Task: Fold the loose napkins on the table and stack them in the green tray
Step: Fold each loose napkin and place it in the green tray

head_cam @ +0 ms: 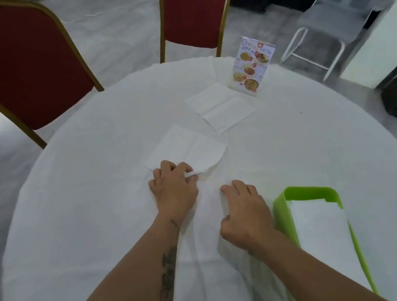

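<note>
Left hand: the left hand point(173, 184) lies on the table near the middle, knuckles up, fingers curled; thumb and fingers pinch the near corner of the near napkin, which bunches up white between them.
Right hand: the right hand point(245, 212) rests palm down on the cloth just left of the tray, fingers loosely bent with the tips on the cloth; nothing is held in it.
Near napkin: the near napkin point(192, 148) lies unfolded and mostly flat just beyond the left hand, crease lines showing, its near right edge crumpled and a little lifted.
Far napkin: the far napkin point(222, 107) lies unfolded and flat further out, apart from the near one, its far corner just beside the menu card.
Tray: the green tray point(286, 225) sits at the right near edge of the table, close to the right wrist.
Folded napkins: the folded napkins point(322, 234) lie flat inside the tray, white, filling most of its floor; how many there are cannot be told.
Table: the round table point(86, 220) is covered by a white cloth.
Menu card: the menu card point(251, 66) stands upright at the far side with food photos on it.
Chairs: two red chairs point(15, 67) with gold frames stand at the far edge.
</note>
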